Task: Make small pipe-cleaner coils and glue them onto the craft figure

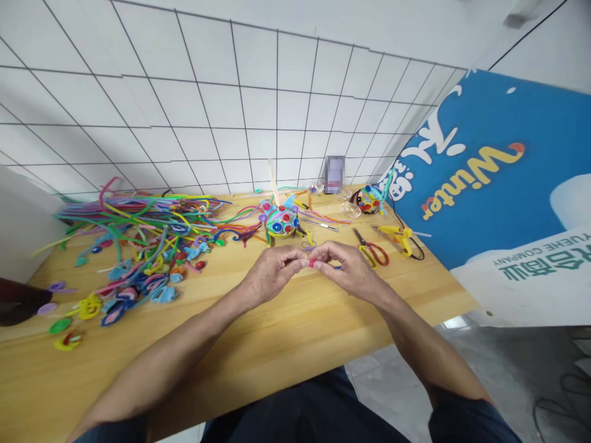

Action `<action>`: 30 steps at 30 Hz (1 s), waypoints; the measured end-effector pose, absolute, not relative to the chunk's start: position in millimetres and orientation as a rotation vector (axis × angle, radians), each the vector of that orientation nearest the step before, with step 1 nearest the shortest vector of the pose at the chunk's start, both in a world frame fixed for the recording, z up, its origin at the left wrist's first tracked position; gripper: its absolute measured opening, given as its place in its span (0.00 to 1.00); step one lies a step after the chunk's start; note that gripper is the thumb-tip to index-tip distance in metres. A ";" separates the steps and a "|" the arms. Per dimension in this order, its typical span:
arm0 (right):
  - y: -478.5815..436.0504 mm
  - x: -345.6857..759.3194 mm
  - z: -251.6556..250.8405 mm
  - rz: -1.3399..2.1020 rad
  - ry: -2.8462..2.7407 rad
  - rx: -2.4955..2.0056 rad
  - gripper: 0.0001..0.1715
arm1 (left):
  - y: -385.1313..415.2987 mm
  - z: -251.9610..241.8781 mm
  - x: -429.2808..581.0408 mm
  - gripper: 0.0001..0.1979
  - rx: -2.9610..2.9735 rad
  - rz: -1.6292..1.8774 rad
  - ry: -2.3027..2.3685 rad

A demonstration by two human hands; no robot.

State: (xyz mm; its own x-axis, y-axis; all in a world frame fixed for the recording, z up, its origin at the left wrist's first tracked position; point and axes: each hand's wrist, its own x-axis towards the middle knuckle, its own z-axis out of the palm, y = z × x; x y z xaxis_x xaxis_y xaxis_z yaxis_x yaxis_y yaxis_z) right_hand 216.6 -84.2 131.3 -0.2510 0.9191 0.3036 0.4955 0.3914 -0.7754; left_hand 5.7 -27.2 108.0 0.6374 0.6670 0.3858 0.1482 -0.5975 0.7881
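Observation:
Both hands meet above the wooden table, fingertips pinched on a small pink coil (313, 263) that looks like rolled pipe cleaner. My left hand (276, 271) grips it from the left, thumb and forefinger closed. From the other side my right hand (344, 267) pinches the same piece. Just beyond the hands stands a colourful fish-like craft figure (281, 220) covered in coiled discs, with a pale stick rising behind it. Scissors (372, 249) with red and yellow handles lie to the right of my right hand. Most of the coil is hidden by fingers.
A heap of pipe cleaners (152, 212) and several finished coil shapes (124, 301) cover the table's left. At the right are a yellow glue gun (399, 239) and a second fish figure (369, 200). A phone (335, 175) leans on the tiled wall; a pen (323, 226) lies nearby.

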 end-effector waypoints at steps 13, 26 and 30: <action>-82.2 207.7 124.6 0.596 -1.905 -1.296 0.04 | -32.6 101.3 5.3 0.12 2.403 1.000 0.697; -72.4 198.9 100.1 0.838 -1.575 -1.240 0.11 | -29.2 97.6 10.5 0.11 1.962 1.014 0.738; -72.1 185.6 86.7 0.732 -1.453 -1.274 0.13 | -28.7 88.1 13.3 0.12 1.932 1.100 0.845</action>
State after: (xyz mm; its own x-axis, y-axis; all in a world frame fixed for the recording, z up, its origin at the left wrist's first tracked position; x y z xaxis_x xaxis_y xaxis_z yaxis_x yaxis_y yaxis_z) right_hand 185.6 -72.1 86.7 0.0855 0.9513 0.2961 0.3282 0.2537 -0.9099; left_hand 13.3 -28.7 88.1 0.4145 0.8166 0.4018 0.1773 -0.5055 0.8444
